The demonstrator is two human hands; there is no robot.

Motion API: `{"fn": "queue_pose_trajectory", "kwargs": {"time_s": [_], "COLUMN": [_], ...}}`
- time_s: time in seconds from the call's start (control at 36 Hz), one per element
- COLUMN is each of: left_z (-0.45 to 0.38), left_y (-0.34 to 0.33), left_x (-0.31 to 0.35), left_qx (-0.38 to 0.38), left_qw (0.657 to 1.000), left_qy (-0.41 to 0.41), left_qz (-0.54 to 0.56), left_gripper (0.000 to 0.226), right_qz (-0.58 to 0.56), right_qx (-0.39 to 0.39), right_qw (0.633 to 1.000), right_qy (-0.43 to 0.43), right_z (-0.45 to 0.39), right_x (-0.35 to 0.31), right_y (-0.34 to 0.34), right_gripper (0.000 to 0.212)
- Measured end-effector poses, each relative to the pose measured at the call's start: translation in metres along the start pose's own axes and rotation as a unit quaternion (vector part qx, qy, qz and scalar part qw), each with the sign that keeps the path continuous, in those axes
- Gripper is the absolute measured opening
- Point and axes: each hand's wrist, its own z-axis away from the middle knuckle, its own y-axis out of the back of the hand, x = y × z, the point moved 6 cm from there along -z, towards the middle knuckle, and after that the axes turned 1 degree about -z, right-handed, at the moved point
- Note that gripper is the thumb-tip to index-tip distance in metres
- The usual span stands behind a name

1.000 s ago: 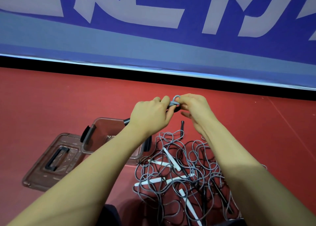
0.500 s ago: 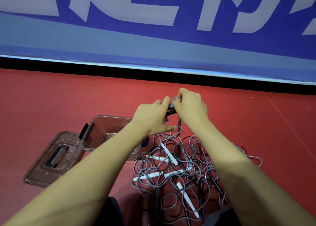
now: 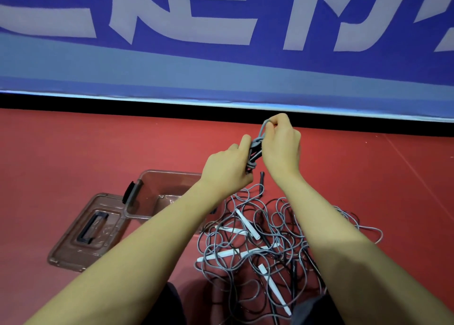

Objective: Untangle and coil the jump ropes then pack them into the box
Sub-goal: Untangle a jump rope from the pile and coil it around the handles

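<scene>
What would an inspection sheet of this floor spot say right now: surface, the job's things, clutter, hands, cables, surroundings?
Surface: red floor, with a faint line at the right.
Job's things: a small grey bundle held up between both hands; a tangled pile of ropes with white and black handles on the floor; an open clear box left of the pile, contents unclear; its lid lying flat beside it.
Clutter: nothing seen.
Hands: left hand grips the bundle's lower part; right hand pinches a loop at its top.
Cables: nothing seen apart from the ropes.
Surroundings: a blue banner with large pale lettering, a black strip along its foot.
</scene>
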Motion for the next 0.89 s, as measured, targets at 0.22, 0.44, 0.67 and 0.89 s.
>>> {"fn": "queue_pose_trajectory", "kwargs": {"time_s": [0.22, 0.44, 0.67, 0.89], "left_z": [0.015, 0.043, 0.075, 0.149], "left_y": [0.007, 0.005, -0.036, -0.098], "left_x": [-0.009, -0.051, -0.109, -0.165], "left_qx": [-0.021, -0.052, -0.049, -0.055], "left_qw": [0.986, 0.931, 0.897, 0.881], "left_qy": [0.035, 0.123, 0.192, 0.305], "left_qz": [0.161, 0.339, 0.396, 0.359], "left_gripper": [0.042, 0.036, 0.029, 0.030], "right_qz": [-0.146, -0.145, -0.162, -0.114], "right_qx": [-0.066, -0.215, -0.310, -0.379], "right_qw": [0.987, 0.963, 0.925, 0.904], "right_qy": [0.002, -0.073, -0.146, -0.161], "right_z": [0.010, 0.039, 0.095, 0.163], "right_x": [-0.001, -0.002, 0.014, 0.043], "right_y": [-0.010, -0.065, -0.141, -0.210], "right_gripper": [0.014, 0.019, 0.017, 0.018]}}
